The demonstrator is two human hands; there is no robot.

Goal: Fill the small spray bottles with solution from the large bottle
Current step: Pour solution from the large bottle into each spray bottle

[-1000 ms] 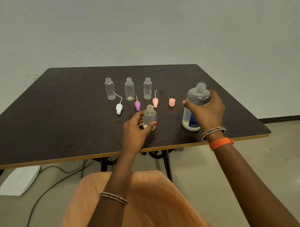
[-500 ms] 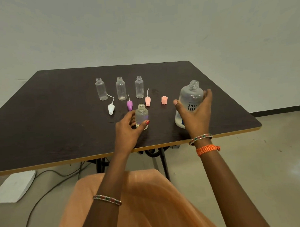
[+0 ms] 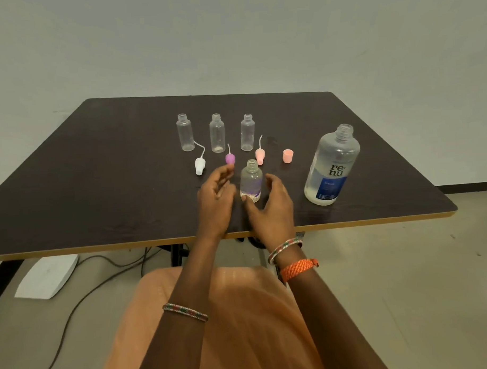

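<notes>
1. Both grips are loose: our left hand [image 3: 215,197] hovers just left of the near small bottle [image 3: 251,181] with fingers relaxed and parted, holding nothing, and our right hand [image 3: 270,208] sits just right of it, fingers spread, thumb at or near the bottle's base. We cannot tell whether the thumb actually touches.
2. That bottle stands upright and uncapped on the dark counter [image 3: 99,189], close to its near edge, with what looks like liquid inside.
3. Standing upright to the right, well apart from both hands, is the large bottle [image 3: 333,167], its neck open.
4. Further back, 3 empty small bottles [image 3: 217,133] stand in a row, also uncapped.
5. Between the row and our hands lie 3 spray tops: white spray top [image 3: 199,166], purple spray top [image 3: 230,158] and pink spray top [image 3: 260,154]. A pink cap [image 3: 287,156] sits beside them.
6. We judge the step in hand is closing this bottle. To do it well, we should steady the bottle low with 1 hand, lift a spray top, feed its thin tube straight into the neck, then twist it down.
7. Knocking the open bottle could spill it, so we keep it upright.
</notes>
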